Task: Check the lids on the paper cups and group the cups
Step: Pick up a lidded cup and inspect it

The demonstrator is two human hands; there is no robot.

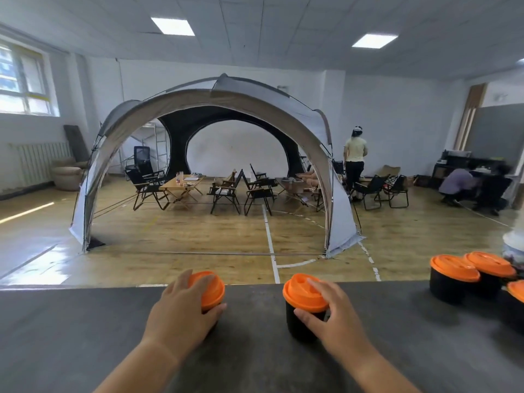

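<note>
Orange-lidded black paper cup (304,307) gripped by right hand (329,316); left hand (181,307) clasps another orange-lidded black cup (209,290) on the grey counter (85,336).

Domed tent (215,114) on wooden floor (198,236), folding chairs (224,191), white walls (391,117)

Five black paper cups, each wearing an orange lid, stand upright on the dark counter (85,321). The left cup (215,290) sits near the far edge, its body mostly hidden under the left hand (181,310), and the middle cup (300,293) stands apart to its right, gripped by the right hand (326,313). Well off to the right three are bunched close: the front cup (449,285), the back cup (492,270) and the edge cup (517,292), only partly in view.
</note>
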